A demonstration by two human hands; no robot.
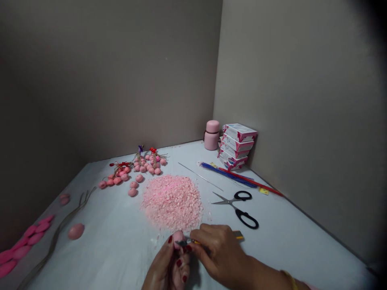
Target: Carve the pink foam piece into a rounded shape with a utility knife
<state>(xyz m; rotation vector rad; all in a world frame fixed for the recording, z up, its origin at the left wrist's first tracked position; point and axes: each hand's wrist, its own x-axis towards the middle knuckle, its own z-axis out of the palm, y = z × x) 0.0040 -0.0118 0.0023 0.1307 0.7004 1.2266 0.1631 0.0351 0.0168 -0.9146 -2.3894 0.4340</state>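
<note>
We saw two grey walls [105, 72] meeting behind a pale table [99, 249]. Measured from the hands, pink shavings [171, 203] lay heaped at twelve o'clock, with small pink balls [148, 165] beyond them at eleven. Boxes [237, 146] stood stacked at one o'clock, just beside a pink jar [212, 135], and scissors [238, 207] lay at two. Over the table's near part, our right hand [217, 253] was clenched around a yellow-handled craft knife [238, 235], its blade at a pink ball [178, 237]. Our left hand [165, 266] grasped that ball in its fingertips, just below the shavings.
</note>
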